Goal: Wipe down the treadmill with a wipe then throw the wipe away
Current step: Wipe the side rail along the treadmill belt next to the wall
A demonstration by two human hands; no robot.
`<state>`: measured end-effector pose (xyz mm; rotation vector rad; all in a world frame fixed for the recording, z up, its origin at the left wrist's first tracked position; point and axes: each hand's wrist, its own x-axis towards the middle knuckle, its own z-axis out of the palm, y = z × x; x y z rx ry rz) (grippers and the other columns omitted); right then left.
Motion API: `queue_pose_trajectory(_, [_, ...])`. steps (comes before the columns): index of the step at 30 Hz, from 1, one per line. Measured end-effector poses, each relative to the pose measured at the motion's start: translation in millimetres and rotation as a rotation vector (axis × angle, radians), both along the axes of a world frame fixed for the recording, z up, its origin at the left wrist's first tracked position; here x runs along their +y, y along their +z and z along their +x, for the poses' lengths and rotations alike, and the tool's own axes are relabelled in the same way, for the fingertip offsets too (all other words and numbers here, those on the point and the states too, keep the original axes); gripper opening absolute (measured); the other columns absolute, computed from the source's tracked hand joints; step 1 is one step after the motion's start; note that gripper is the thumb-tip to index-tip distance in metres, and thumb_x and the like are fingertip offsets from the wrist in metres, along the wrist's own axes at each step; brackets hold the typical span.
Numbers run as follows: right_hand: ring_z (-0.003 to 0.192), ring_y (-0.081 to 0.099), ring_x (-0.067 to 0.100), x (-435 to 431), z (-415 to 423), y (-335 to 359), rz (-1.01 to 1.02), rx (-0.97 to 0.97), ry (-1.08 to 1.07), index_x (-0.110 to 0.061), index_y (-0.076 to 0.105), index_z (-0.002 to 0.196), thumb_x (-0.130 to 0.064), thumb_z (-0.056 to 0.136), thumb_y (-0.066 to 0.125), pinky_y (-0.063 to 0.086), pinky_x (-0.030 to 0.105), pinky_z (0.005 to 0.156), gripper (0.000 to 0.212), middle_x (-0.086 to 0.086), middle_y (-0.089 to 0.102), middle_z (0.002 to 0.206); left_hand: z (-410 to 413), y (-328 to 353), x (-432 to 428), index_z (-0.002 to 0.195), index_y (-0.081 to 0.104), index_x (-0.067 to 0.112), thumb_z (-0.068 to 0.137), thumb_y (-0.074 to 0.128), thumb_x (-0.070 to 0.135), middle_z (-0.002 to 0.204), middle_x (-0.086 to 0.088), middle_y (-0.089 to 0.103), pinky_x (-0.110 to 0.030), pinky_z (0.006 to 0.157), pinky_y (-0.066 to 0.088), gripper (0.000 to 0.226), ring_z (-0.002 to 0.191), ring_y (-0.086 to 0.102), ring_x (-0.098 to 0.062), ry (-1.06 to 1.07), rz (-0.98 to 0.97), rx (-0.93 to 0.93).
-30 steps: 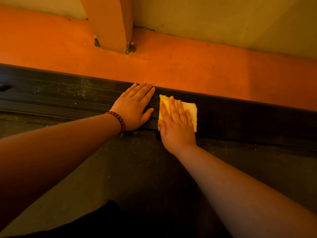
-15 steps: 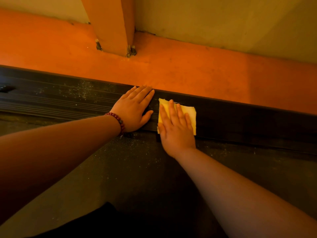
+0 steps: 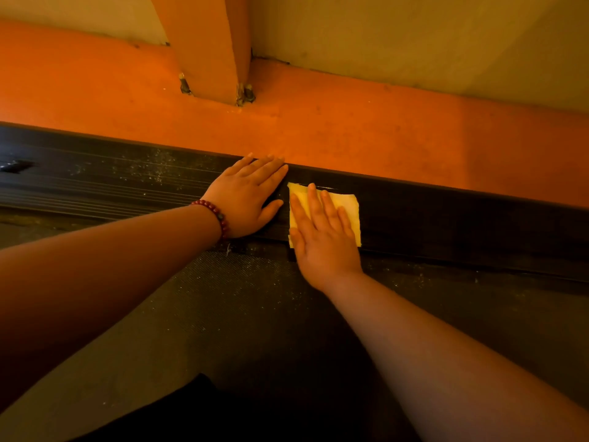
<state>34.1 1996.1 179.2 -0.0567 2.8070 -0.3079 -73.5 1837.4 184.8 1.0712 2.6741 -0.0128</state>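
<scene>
The yellow wipe (image 3: 345, 207) is pressed flat on the treadmill's side rail (image 3: 446, 215) under the straight fingers of the right hand (image 3: 322, 237). The left hand (image 3: 248, 199) is laid flat just beside it, holding nothing. The wipe is best drawn along the ribs, with even pressure, toward the dust specks (image 3: 149, 169) further left.

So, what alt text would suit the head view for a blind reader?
A right hand presses a yellow wipe flat on a dusty black treadmill rail; the left hand, with a red bead bracelet, rests flat beside it.

Right hand (image 3: 325, 237) flat on wipe (image 3: 349, 207)
</scene>
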Motion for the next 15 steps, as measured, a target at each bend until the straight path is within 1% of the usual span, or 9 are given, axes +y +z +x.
queue_pose_trajectory(2, [0.147, -0.019, 0.018, 12, 0, 0, 0.008, -0.004, -0.031, -0.034, -0.01, 0.153, -0.04, 0.104, 0.016, -0.013, 0.035, 0.115, 0.055, -0.001, -0.022, 0.16, -4, 1, -8, 0.154, 0.004, 0.014, 0.099, 0.023, 0.049, 0.162, -0.005, 0.0, -0.032, 0.116, -0.009, 0.067, 0.149, -0.001, -0.019, 0.022, -0.007, 0.0])
queue_pose_trajectory(4, [0.148, -0.016, 0.022, 26, -1, 0, 0.033, -0.019, -0.233, -0.032, -0.01, 0.153, -0.038, 0.105, 0.017, -0.008, 0.036, 0.117, 0.056, 0.003, -0.021, 0.16, -6, -2, -18, 0.154, 0.005, 0.013, 0.098, 0.02, 0.052, 0.162, -0.007, 0.001, -0.033, 0.117, -0.007, 0.069, 0.149, 0.0, -0.02, 0.035, -0.004, 0.007])
queue_pose_trajectory(6, [0.148, -0.015, 0.024, 33, -6, 0, 0.068, -0.066, -0.478, -0.028, -0.012, 0.153, -0.038, 0.105, 0.017, -0.006, 0.04, 0.118, 0.057, 0.006, -0.021, 0.16, -4, -4, -25, 0.153, 0.012, 0.011, 0.094, 0.012, 0.058, 0.161, -0.009, 0.007, -0.035, 0.118, -0.002, 0.075, 0.149, 0.005, -0.023, 0.039, 0.013, 0.012])
queue_pose_trajectory(7, [0.148, -0.015, 0.026, 31, -10, -1, 0.085, -0.086, -0.553, -0.026, -0.013, 0.153, -0.038, 0.105, 0.017, -0.006, 0.042, 0.118, 0.058, 0.008, -0.022, 0.159, -2, -6, -27, 0.153, 0.015, 0.01, 0.091, 0.008, 0.059, 0.16, -0.01, 0.01, -0.036, 0.118, 0.0, 0.079, 0.148, 0.008, -0.023, 0.039, 0.017, 0.008])
queue_pose_trajectory(8, [0.147, -0.016, 0.027, 26, -14, 0, 0.087, -0.1, -0.572, -0.025, -0.014, 0.152, -0.038, 0.105, 0.018, -0.006, 0.043, 0.118, 0.059, 0.008, -0.023, 0.159, -1, -7, -28, 0.152, 0.017, 0.009, 0.089, 0.006, 0.059, 0.16, -0.011, 0.012, -0.036, 0.118, 0.001, 0.081, 0.148, 0.01, -0.024, 0.041, 0.019, 0.005])
queue_pose_trajectory(9, [0.147, -0.017, 0.027, 18, -18, 1, 0.068, -0.102, -0.528, -0.025, -0.015, 0.152, -0.038, 0.105, 0.018, -0.007, 0.043, 0.118, 0.059, 0.009, -0.025, 0.158, 0, -8, -28, 0.152, 0.018, 0.009, 0.088, 0.005, 0.058, 0.16, -0.011, 0.013, -0.036, 0.118, 0.0, 0.082, 0.148, 0.011, -0.024, 0.044, 0.018, 0.004])
queue_pose_trajectory(10, [0.147, -0.018, 0.027, 10, -20, 2, 0.042, -0.088, -0.422, -0.027, -0.015, 0.152, -0.038, 0.104, 0.017, -0.008, 0.042, 0.118, 0.059, 0.008, -0.025, 0.158, 0, -8, -28, 0.152, 0.017, 0.009, 0.088, 0.004, 0.058, 0.16, -0.011, 0.013, -0.036, 0.118, 0.0, 0.082, 0.148, 0.011, -0.024, 0.049, 0.014, 0.001])
queue_pose_trajectory(13, [0.146, -0.022, 0.022, -10, -18, 3, 0.007, -0.029, -0.012, -0.03, -0.014, 0.152, -0.04, 0.104, 0.015, -0.014, 0.038, 0.115, 0.057, 0.002, -0.025, 0.159, 0, -7, -27, 0.152, 0.017, 0.009, 0.088, 0.004, 0.058, 0.16, -0.011, 0.014, -0.035, 0.117, -0.001, 0.082, 0.148, 0.012, -0.024, 0.055, 0.017, 0.011])
queue_pose_trajectory(15, [0.146, -0.023, 0.019, -5, -18, 2, 0.021, -0.023, 0.105, -0.031, -0.013, 0.152, -0.041, 0.104, 0.015, -0.017, 0.035, 0.113, 0.057, -0.001, -0.025, 0.159, 0, -7, -27, 0.153, 0.016, 0.009, 0.091, 0.008, 0.058, 0.16, -0.011, 0.013, -0.035, 0.117, -0.002, 0.079, 0.148, 0.011, -0.024, 0.055, 0.019, 0.024])
